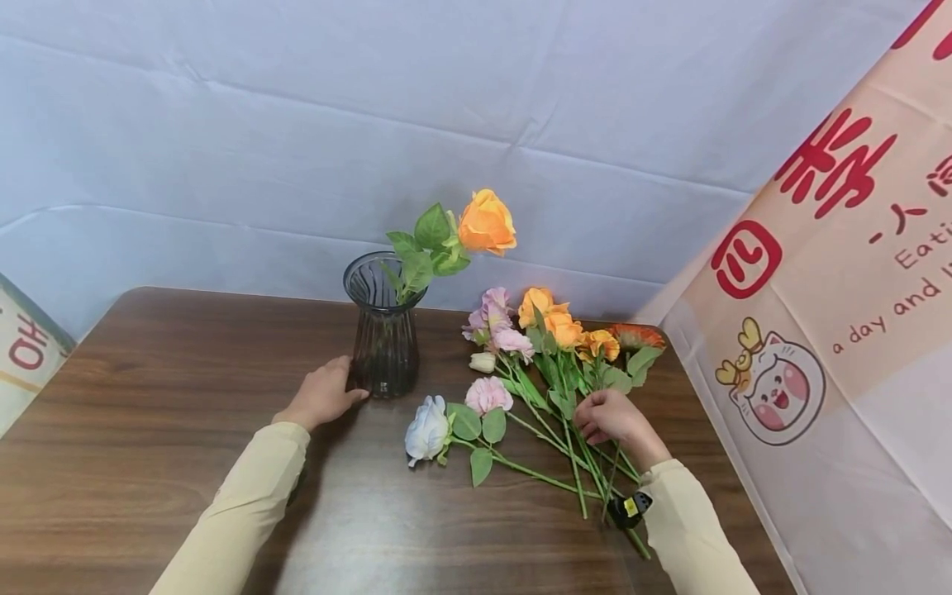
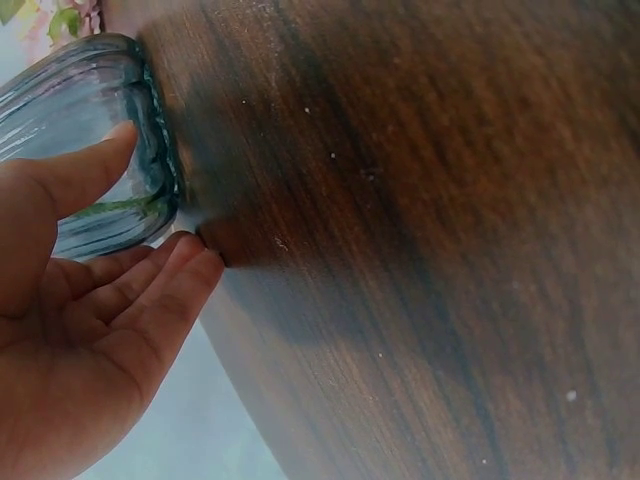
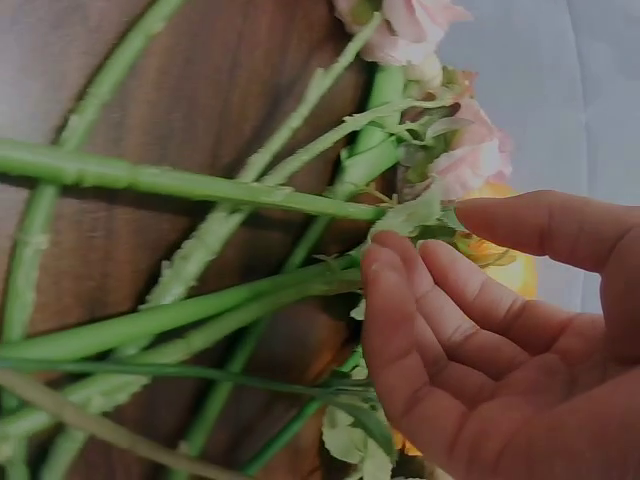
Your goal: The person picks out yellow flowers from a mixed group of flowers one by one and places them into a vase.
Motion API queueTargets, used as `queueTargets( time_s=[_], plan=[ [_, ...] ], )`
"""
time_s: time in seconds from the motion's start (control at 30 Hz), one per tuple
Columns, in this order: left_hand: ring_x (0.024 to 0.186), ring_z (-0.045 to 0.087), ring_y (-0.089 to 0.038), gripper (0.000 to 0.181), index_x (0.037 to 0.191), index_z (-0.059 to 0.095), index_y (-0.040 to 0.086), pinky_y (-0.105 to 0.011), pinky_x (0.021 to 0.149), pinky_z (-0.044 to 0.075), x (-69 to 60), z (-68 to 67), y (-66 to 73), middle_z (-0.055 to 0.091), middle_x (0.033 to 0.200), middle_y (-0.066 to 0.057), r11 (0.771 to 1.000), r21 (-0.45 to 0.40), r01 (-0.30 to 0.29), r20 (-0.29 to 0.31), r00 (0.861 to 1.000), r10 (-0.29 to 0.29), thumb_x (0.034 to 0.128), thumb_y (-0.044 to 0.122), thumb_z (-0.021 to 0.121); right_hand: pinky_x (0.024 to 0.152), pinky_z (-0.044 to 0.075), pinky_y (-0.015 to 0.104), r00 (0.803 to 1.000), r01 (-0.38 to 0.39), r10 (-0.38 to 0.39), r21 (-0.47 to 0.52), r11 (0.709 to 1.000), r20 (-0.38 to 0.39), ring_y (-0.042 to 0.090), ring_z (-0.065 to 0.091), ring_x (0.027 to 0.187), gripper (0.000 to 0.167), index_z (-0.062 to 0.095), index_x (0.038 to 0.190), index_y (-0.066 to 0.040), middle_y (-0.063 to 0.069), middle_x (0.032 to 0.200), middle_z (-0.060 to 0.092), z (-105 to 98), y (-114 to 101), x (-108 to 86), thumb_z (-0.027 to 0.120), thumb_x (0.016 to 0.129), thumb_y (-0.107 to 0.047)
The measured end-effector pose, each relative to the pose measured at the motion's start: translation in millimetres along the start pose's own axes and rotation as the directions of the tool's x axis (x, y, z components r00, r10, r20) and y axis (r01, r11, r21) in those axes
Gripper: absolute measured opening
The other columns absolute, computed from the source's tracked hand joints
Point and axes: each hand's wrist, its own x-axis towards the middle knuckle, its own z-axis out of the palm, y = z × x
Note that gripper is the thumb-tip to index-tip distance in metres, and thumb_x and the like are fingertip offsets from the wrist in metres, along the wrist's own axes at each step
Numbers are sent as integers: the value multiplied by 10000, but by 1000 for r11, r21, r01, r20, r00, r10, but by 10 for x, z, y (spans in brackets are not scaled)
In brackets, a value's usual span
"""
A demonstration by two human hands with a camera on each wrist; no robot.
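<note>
A ribbed dark glass vase [image 1: 385,347] stands upright, one orange rose [image 1: 487,221] leaning to the right out of its mouth. My left hand [image 1: 323,395] grips the vase low down; in the left wrist view the left hand [image 2: 100,310] has its thumb over the glass [image 2: 90,110] and its fingers along the other side. At the pile of flowers, my right hand [image 1: 613,421] is over the green stems [image 1: 576,471]. Seen from the right wrist, the right hand [image 3: 490,340] has bent fingertips at the stems [image 3: 150,320], with thumb and forefinger apart.
Pink, orange and red flowers [image 1: 550,318] lie at the table's back right. A pale blue rose [image 1: 427,430] and a pink flower [image 1: 488,395] lie between vase and pile. Cloth hangs behind the wooden table [image 1: 149,413], and a printed cloth [image 1: 840,330] hangs at the right.
</note>
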Motion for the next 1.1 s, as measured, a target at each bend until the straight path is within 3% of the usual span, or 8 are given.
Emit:
queueTargets(
  time_s=[0.2,0.33,0.57,0.8,1.1],
  plan=[
    [1175,386,-482,642,1262,350,-207,-555,967,333,2,9,-13,385,1283,-370,1000,4,-11,-11,1000,11,872,227,618,519,537,340,1000,-28,28,48,998,10,180,575,548,155,594,876,161,143,735,606,56,80,-3,486,832,60],
    [1177,384,-481,644,1261,350,-209,-553,969,332,5,10,-17,384,1284,-370,1000,9,-12,-10,1000,13,871,227,617,516,537,344,1000,-13,12,22,1000,19,188,580,548,177,610,875,170,167,759,613,77,106,3,475,842,59],
    [1179,381,-483,648,1264,345,-211,-551,970,333,1,5,-15,379,1287,-372,1000,12,-11,-7,1000,12,873,229,616,511,540,334,999,13,-12,-14,1000,52,176,585,536,193,630,921,169,230,963,617,85,123,21,512,800,76],
    [1178,387,-476,654,1271,346,-200,-549,974,330,7,10,-13,383,1290,-363,1000,9,-4,-11,1000,4,872,241,618,518,545,333,998,-6,5,3,1000,70,158,580,515,304,527,1109,209,170,751,612,112,151,41,510,840,67],
    [1169,400,-473,647,1275,347,-194,-545,965,344,-3,-3,1,392,1286,-359,1000,2,3,-8,1000,-3,872,233,620,502,537,315,998,-13,11,28,1000,64,161,570,504,203,586,972,183,143,671,577,148,155,86,501,853,43]
  ],
)
